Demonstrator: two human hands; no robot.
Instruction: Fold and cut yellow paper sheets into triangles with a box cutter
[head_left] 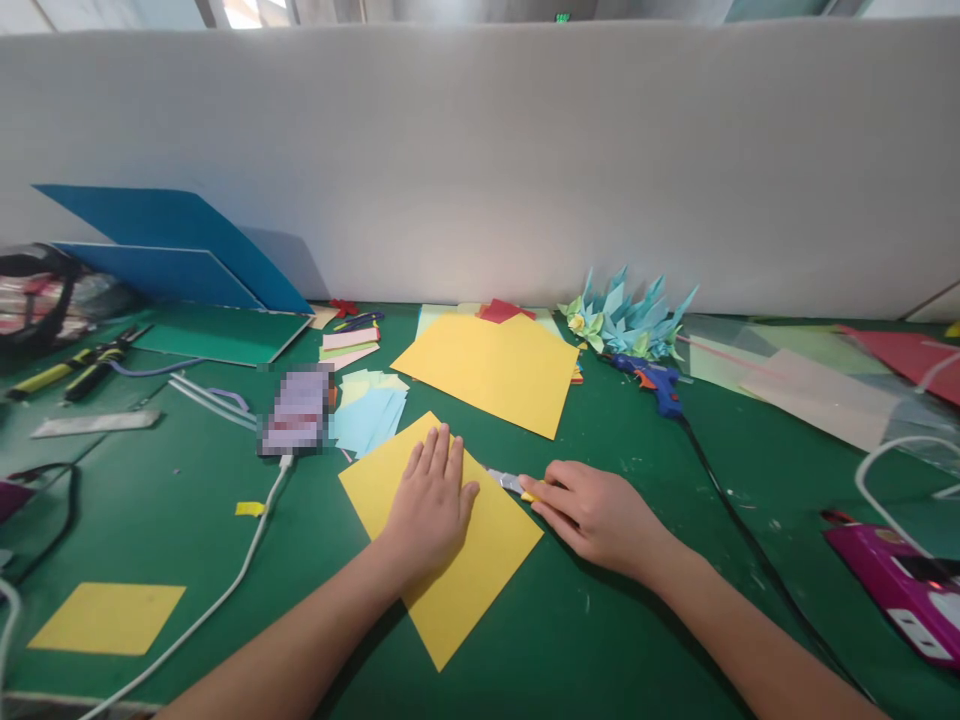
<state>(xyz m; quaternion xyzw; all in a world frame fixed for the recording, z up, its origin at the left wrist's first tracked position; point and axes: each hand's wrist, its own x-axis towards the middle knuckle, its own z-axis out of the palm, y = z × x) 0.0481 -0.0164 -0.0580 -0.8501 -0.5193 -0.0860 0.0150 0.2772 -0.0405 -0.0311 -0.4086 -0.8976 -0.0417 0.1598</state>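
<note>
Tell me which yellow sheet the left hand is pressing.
The diamond-turned yellow sheet in front, under the left hand, with the cutter in the right hand at its edge. The larger yellow sheet behind and small yellow square far left lie untouched.

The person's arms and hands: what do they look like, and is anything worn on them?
Both forearms are bare as far as the picture shows; no sleeve is visible. The left hand and the right hand wear no gloves, and no ring, watch or bracelet can be seen.
</note>
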